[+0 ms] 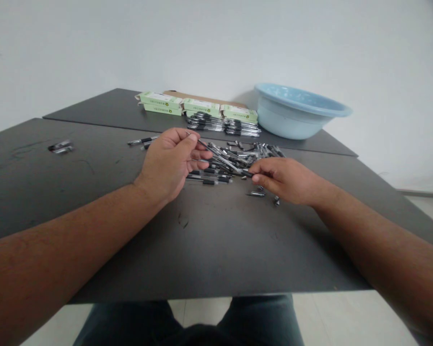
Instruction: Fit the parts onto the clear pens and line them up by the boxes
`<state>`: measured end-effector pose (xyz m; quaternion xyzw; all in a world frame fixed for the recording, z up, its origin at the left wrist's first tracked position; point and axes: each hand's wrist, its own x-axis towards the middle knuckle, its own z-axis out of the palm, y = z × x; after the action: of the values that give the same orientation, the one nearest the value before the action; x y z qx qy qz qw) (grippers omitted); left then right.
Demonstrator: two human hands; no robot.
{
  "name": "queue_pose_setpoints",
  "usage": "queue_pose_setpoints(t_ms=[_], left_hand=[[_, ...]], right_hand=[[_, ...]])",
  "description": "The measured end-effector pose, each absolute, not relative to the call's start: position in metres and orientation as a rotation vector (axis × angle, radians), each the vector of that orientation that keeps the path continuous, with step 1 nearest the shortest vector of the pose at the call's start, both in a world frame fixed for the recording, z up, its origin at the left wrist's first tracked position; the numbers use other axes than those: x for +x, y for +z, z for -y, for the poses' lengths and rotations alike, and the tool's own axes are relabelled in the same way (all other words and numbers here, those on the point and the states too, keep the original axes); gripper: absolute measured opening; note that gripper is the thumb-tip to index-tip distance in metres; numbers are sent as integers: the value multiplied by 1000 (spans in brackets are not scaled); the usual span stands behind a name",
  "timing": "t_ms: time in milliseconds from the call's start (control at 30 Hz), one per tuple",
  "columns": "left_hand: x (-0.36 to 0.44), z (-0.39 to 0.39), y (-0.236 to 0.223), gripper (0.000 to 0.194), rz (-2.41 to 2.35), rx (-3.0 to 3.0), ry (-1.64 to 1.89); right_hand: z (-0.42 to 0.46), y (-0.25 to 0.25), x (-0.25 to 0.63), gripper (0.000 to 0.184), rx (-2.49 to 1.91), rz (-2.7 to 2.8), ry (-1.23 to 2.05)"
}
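My left hand (173,158) is closed in a pinch of thumb and forefinger on a slim pen refill (202,143), its other fingers loosely curled. The refill slants down to the right, over the pile. My right hand (283,179) pinches a black-gripped pen barrel (247,173) at the pile's right front. Whether the refill and the barrel touch, I cannot tell. Beneath and between both hands lies a loose pile of pens and clear pen parts (220,166). Several small pen pieces (256,194) lie just in front of my right hand.
Behind the pile, finished-looking pens (209,122) lie in stacked rows before green-and-white boxes (162,101). A light blue basin (292,115) stands at the back right. Small clear and black parts (61,146) lie at the left on the dark table (216,250).
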<state>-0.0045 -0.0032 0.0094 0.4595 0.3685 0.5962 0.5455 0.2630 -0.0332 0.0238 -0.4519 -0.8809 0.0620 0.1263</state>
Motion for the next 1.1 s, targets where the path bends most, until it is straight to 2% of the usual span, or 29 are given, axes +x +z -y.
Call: queue_pose_setpoints(t_ms=[933,1100], left_hand=[[-4,3,7,11,-834,1121,1451],[-4,3,8,6,-844,1116,1449]], right_hand=[[32,24,263,21,-1354,2574,185],[32,23,264,22,-1341,2579,172]])
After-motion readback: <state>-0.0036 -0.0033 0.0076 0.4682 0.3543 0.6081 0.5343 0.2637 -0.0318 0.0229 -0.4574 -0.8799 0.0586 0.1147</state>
